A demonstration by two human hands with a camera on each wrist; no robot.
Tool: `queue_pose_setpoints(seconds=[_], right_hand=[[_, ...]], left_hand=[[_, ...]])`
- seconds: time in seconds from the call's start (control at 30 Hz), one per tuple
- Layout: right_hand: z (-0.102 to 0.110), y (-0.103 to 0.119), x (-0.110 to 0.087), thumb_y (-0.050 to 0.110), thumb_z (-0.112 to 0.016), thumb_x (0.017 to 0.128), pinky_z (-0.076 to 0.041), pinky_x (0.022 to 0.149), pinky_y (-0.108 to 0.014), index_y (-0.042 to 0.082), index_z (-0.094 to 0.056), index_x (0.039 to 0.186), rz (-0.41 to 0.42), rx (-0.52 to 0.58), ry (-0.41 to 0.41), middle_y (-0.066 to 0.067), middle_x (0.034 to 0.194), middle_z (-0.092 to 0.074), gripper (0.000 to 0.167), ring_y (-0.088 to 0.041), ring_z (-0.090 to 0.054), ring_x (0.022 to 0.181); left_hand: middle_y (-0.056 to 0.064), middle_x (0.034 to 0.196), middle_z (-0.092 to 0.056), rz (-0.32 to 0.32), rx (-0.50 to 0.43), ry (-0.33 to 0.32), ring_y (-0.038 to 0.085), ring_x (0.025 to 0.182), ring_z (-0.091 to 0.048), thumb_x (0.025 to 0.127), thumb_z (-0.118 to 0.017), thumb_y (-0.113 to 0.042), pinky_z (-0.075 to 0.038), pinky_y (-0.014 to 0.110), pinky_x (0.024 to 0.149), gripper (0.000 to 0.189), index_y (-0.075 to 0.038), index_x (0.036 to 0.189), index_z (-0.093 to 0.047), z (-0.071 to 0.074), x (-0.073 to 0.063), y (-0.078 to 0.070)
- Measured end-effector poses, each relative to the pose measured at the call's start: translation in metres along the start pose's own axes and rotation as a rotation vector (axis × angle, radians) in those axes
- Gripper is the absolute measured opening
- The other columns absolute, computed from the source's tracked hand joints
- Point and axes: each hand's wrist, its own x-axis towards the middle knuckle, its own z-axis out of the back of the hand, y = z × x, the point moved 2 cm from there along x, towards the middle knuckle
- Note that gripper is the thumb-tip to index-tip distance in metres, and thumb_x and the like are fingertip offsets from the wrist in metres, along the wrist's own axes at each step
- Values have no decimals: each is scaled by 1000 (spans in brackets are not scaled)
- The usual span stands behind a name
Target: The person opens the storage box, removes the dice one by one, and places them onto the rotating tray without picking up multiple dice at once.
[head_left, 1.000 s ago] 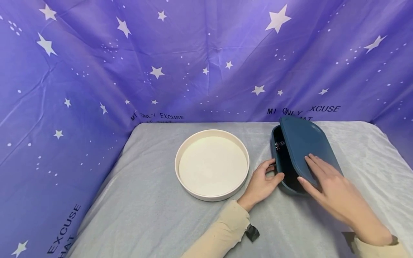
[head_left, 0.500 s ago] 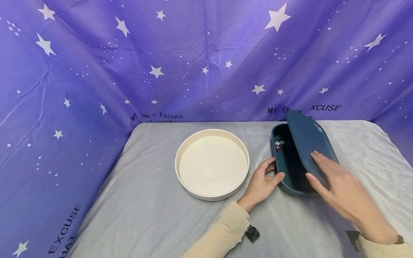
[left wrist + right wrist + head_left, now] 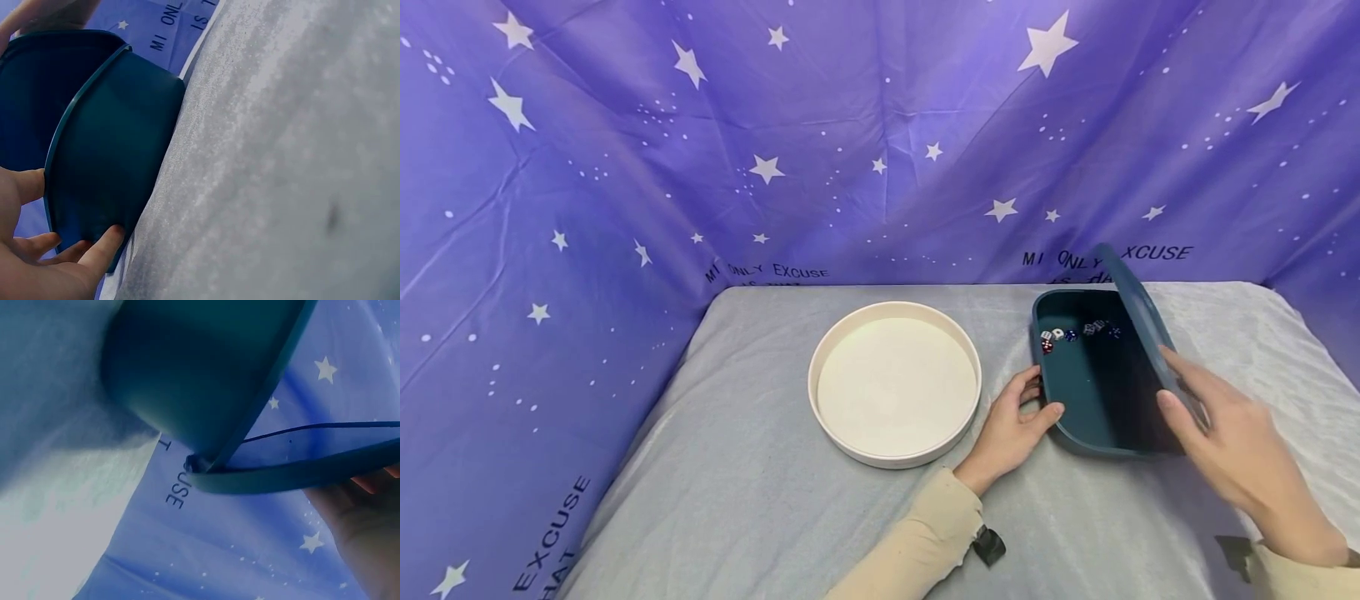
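On the right of the grey cloth stands a dark teal rounded box (image 3: 1078, 408). Its matching lid (image 3: 1138, 308) is tilted up steeply along the box's right side. My right hand (image 3: 1243, 437) pinches the lid's edge, thumb on the inner side and fingers on the outer. At the box's left wall my left hand (image 3: 1011, 425) holds on, thumb at the rim and fingers against the outer wall, as the left wrist view shows. Several dice (image 3: 1071, 336) in white, red and blue lie inside toward the far end. Part of the interior is in the lid's shadow.
A cream round tray (image 3: 895, 459) with a low rim sits left of the box, close to my left forearm. Behind the cloth-covered table (image 3: 737, 500) hangs a purple curtain (image 3: 880, 125) with stars and lettering.
My right hand has lifted the lid up and to the right, from leaning over the box to steeply tilted. More dice have come into sight. The left hand stays put.
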Motion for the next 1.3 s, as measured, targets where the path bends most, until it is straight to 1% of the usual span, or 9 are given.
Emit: queue_pose_setpoints(seconds=[0.03,0.2,0.3,0.4,0.53,0.7,0.93,1.1,1.3], right_hand=[[1,-2,-1,20,-55,100,-10,110,-3,19,-43,151,-13,9,-11,-31,138,-52,53,2,-32,139],[5,-14,-3,17,-51,101,-12,104,0,12,-44,150,-63,37,-40,-36,131,-54,50,2,-47,119],[7,-18,-3,14,-50,100,-19,97,3,8,-48,146,-58,79,-78,-37,123,-58,47,16,-47,101],[10,-21,-2,15,-48,101,-27,86,3,6,-55,139,-63,132,-124,1,122,-69,40,28,-37,94],[15,-24,-2,21,-48,103,-29,75,-2,3,-62,125,-83,147,-172,45,98,-49,32,20,-42,86],[20,-27,-3,18,-45,104,-27,68,-6,-1,-62,107,-125,121,-215,47,86,-42,26,19,-39,79],[26,-24,-4,18,-47,104,-27,71,-5,51,-54,93,-255,186,-347,47,81,-46,35,18,-42,78],[29,-22,-1,16,-49,103,-30,71,-6,46,-59,93,-251,252,-467,41,80,-53,33,15,-47,75],[32,-28,2,8,-41,104,-39,70,0,32,-66,100,-203,361,-461,34,82,-62,35,14,-56,72]], left_hand=[[6,151,-43,1,4,1,12,132,-49,99,-63,-18,-50,12,95,58,-10,151,-38,0,0,0],[5,151,-43,8,19,5,13,133,-49,99,-63,-18,-50,12,95,58,-10,151,-38,-1,-1,0],[5,151,-43,15,20,5,13,133,-49,99,-63,-18,-50,12,95,58,-10,151,-38,0,-1,-1],[5,150,-44,22,17,2,12,132,-49,99,-63,-18,-50,12,94,58,-10,151,-38,0,-1,-2],[6,149,-45,30,15,-5,10,131,-49,99,-63,-17,-50,12,94,58,-11,150,-39,1,-1,-3],[7,150,-44,27,18,1,10,132,-49,99,-63,-18,-50,12,95,58,-10,151,-38,0,-1,-3],[9,151,-43,23,19,21,10,132,-48,100,-61,-18,-49,12,96,59,-10,152,-36,-1,0,-3],[8,151,-43,45,20,21,9,132,-48,100,-62,-18,-48,12,97,59,-11,152,-36,-1,0,-4],[6,150,-44,57,23,20,9,132,-48,99,-63,-17,-49,12,97,60,-12,152,-36,0,0,-5]])
